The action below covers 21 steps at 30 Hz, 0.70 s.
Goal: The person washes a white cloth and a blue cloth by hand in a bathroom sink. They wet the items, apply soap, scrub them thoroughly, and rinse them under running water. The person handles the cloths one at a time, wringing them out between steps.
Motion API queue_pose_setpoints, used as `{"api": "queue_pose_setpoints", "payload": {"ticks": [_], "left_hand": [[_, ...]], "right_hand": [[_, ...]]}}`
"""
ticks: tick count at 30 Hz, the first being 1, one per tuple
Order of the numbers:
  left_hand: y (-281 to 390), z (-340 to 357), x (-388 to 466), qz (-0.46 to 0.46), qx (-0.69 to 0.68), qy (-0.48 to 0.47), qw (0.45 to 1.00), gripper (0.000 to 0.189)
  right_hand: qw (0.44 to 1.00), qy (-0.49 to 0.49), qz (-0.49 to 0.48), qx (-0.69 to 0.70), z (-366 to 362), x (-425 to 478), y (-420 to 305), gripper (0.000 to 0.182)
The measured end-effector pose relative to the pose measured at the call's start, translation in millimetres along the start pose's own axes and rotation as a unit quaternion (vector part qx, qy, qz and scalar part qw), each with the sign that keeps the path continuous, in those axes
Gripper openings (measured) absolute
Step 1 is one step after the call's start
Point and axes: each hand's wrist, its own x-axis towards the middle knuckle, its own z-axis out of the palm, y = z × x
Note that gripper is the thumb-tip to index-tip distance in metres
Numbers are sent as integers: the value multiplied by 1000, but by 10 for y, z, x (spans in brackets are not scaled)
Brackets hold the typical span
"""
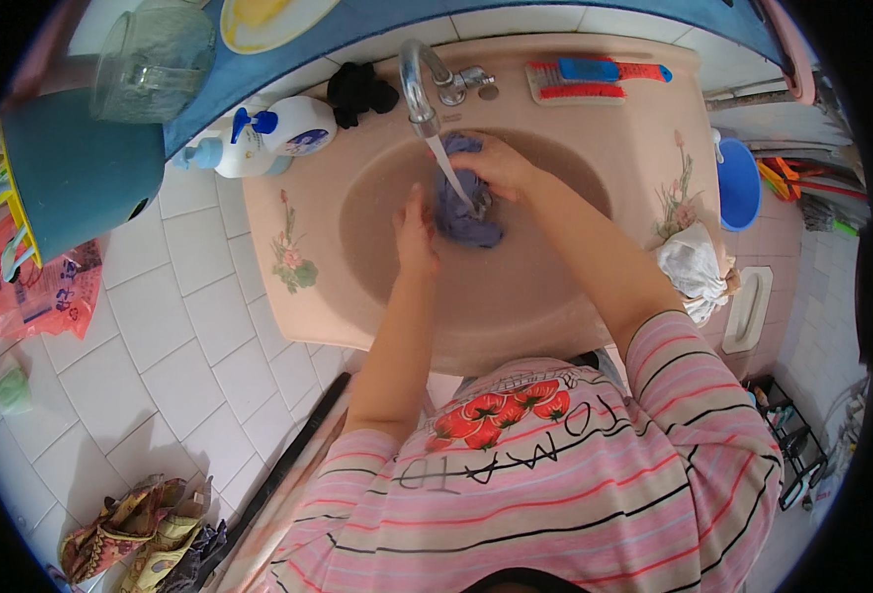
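Water runs from a chrome faucet (421, 93) onto a bluish-purple cloth (460, 211) in the basin of a pink sink (310, 252), which holds cloudy water. My right hand (497, 167) grips the upper part of the cloth, under the stream. Beside the cloth's left side is my left hand (416, 230), fingers apart and pointing up, holding nothing visible; its lower edge is near or in the water. Whether the cloth's underside touches the basin cannot be seen.
On the sink's back rim lie a black cloth (362, 93) and brushes (581, 80); pump bottles (299, 126) stand at the left corner. A white cloth (692, 267) hangs over the right edge, near a blue bucket (739, 185). A glass jar (155, 67) is upper left.
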Motion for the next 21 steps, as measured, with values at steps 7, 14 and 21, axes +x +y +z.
{"api": "queue_pose_setpoints", "payload": {"ticks": [7, 14, 21], "left_hand": [[-2, 327, -2, -223, -360, -289, 859, 41], [185, 601, -93, -186, -310, -171, 916, 32], [-170, 218, 320, -185, -405, -442, 779, 32]], "right_hand": [[896, 31, -260, -358, 711, -613, 356, 31], [811, 292, -269, -430, 290, -146, 411, 22], [753, 175, -462, -434, 796, -636, 531, 24]]}}
